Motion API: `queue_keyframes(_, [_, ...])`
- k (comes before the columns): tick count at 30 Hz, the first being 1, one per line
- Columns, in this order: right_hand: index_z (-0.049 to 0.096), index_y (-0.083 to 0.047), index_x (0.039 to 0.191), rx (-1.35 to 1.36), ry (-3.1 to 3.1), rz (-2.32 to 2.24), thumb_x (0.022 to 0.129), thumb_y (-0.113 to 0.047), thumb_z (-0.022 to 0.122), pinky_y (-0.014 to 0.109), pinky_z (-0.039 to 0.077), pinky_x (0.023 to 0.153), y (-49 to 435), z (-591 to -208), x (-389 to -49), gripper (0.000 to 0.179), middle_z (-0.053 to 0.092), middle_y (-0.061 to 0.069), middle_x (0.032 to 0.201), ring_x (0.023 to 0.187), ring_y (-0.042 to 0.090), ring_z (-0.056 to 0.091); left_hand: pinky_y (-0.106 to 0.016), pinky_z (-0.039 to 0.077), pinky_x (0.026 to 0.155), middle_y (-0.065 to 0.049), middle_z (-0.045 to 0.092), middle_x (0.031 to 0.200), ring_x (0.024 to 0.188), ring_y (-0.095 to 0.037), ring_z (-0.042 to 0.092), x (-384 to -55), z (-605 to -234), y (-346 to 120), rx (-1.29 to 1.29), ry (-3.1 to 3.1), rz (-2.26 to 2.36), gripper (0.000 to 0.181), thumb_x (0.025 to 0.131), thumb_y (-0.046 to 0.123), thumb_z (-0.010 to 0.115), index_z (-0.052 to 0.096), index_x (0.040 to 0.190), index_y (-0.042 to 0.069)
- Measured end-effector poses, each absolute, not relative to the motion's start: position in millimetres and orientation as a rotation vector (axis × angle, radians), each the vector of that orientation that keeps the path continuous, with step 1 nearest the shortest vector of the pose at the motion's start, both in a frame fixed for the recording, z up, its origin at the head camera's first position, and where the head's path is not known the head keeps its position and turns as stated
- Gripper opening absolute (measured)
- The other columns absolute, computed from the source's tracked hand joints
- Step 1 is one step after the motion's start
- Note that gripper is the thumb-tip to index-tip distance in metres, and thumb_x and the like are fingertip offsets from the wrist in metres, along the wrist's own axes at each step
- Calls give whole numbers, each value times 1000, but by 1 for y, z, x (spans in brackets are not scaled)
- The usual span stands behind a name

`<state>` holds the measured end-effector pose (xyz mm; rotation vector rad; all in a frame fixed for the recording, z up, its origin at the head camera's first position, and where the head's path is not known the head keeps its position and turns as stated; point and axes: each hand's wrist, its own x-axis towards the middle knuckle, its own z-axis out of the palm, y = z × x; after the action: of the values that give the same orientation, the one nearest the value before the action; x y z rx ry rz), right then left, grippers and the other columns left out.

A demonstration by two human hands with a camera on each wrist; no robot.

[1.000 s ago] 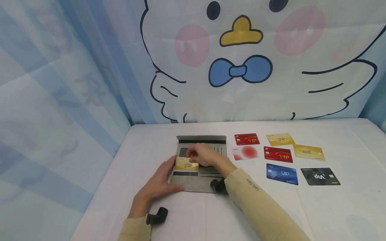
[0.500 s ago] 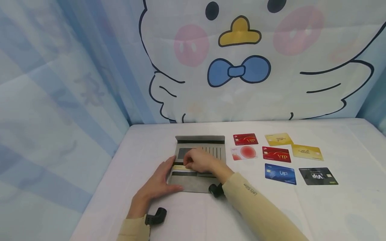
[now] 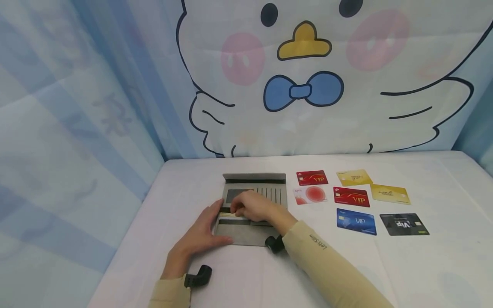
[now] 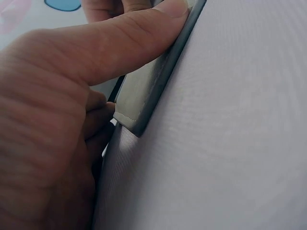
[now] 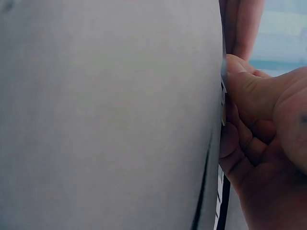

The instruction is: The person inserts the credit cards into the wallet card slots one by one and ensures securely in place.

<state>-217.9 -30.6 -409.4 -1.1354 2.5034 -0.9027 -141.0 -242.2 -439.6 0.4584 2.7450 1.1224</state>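
Observation:
A grey card wallet [image 3: 256,235] lies unfolded on the table, showing slots and a dark window. My left hand [image 3: 204,224] holds its left side, the thumb on the lower panel; in the left wrist view the fingers bend round the corner of the wallet [image 4: 139,98]. Over the middle slots, my right hand [image 3: 256,206] pinches a gold card [image 3: 228,214]. Only a thin strip of this card shows above the slot edge, and the curled fingers cover part of it. The right wrist view shows the thumb and fingers of my right hand [image 5: 261,108] together at the wallet.
Right of the wallet lie several loose cards: red VIP cards [image 3: 312,178], a pink-and-white card [image 3: 310,195], gold cards [image 3: 390,194], a blue VIP card [image 3: 356,221] and a black VIP card [image 3: 404,224]. A cartoon-printed curtain [image 3: 304,128] hangs behind the white table [image 3: 308,273].
The gold card has gone down into the wallet's slot, from nearly its whole face showing to a thin strip. My right hand has moved slightly down and left with it; my left hand stays put.

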Motion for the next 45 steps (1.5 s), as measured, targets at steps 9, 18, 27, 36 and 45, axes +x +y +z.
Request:
queue_keyframes(9, [73,-8,94,-1089,2535,-895,95,1,66,33,55,78,-28,-407,-215,11,68,-1,90,81,14,60,-53,22,119,-14,25,164,149,-33,23,-143,-439,-241,499,2752,1117,111,78,40,87,22,161,6])
queue_keyframes(18, [74,-5,96,-1056,2537,-931,94,0,67,35,55,81,-29,-407,-216,10,70,2,92,84,15,62,-52,23,119,-14,25,164,149,-32,23,-144,-437,-241,502,2744,1109,111,77,37,87,22,161,4])
queue_keyframes(27, [75,-6,95,-1132,2500,-936,95,-1,67,31,54,76,-28,-407,-216,9,69,-1,89,79,12,59,-53,23,119,-16,26,163,148,-34,25,-142,-438,-243,528,2754,1125,110,78,36,87,22,160,2])
queue_keyframes(36, [75,-8,95,-1143,2503,-928,95,-3,68,30,53,76,-29,-410,-217,9,69,-3,89,79,11,59,-55,23,119,-18,27,163,148,-36,24,-142,-440,-245,553,2751,1136,108,79,36,86,23,159,0])
queue_keyframes(45, [78,-7,98,-1110,2498,-956,95,-4,69,30,54,80,-26,-408,-216,10,72,-1,92,83,11,61,-54,23,119,-18,26,163,148,-36,24,-143,-440,-245,557,2760,1120,108,79,37,86,23,159,1])
